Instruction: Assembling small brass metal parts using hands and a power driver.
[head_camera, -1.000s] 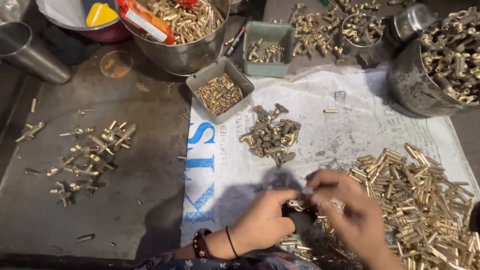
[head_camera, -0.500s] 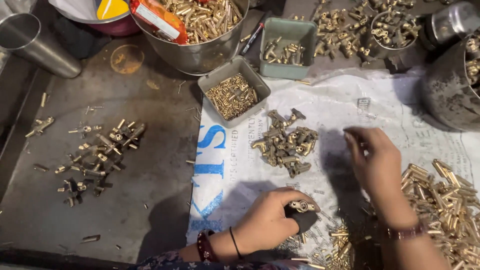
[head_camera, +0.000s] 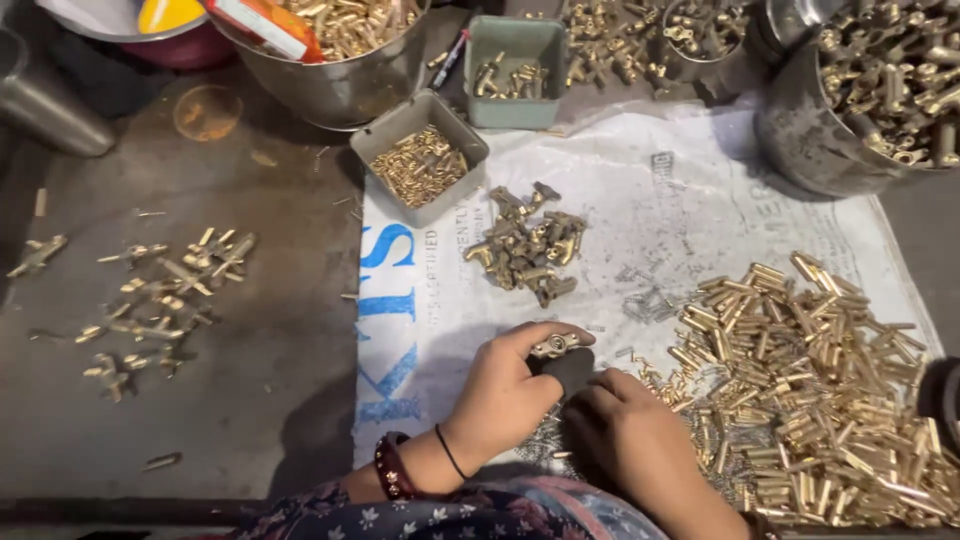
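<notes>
Down at the near edge, the left hand curls around a small brass fitting, pinching it between thumb and fingers on top of a dark block. The right hand sits just beside it, fingers bent down against the block's near side — whether it grips anything, I cannot tell. Both hands rest over a white printed sack spread on the worktable.

To the right, a broad heap of short brass tubes lies on the sack, close to the right wrist. Out to the left, on the bare dark table, assembled brass pieces lie scattered, well apart from the hands.

Further up, in the middle of the sack, a small pile of darker brass fittings. Beyond that — a grey square tray of tiny brass screws, tilted at the sack's corner, and a green tray holding a few larger parts.

At the far edge, a big steel bowl full of brass pieces, and on the right a steel pot heaped with fittings.
</notes>
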